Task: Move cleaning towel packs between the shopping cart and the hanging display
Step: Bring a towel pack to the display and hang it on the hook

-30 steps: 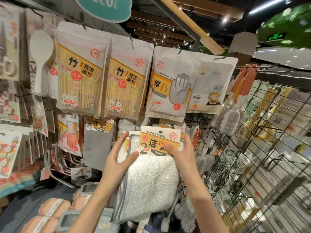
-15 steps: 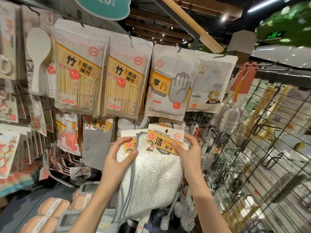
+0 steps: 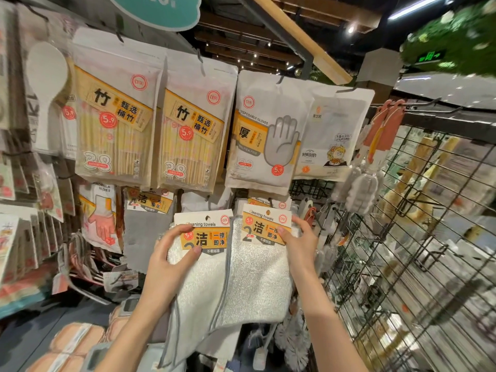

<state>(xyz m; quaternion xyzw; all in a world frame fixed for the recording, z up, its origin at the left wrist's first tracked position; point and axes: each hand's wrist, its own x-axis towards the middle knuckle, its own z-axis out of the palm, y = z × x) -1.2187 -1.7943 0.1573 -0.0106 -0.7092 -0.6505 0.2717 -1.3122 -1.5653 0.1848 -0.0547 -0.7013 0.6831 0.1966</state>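
At the display's lower hooks, your left hand (image 3: 171, 260) pinches one towel pack (image 3: 204, 267) by its card; your right hand (image 3: 298, 241) pinches a second pack (image 3: 261, 272). Neither looks hung yet; cart unseen.

Both bare forearms reach up and forward from the bottom edge. Left hand (image 3: 171, 260) raised, wrist bent back, fingers curled, thumb and fingertips pinching the card top of the left towel pack (image 3: 204, 267). Right hand (image 3: 298, 242) a bit higher, thumb on the front of the right towel pack (image 3: 261, 277) label, fingers wrapped behind its edge.
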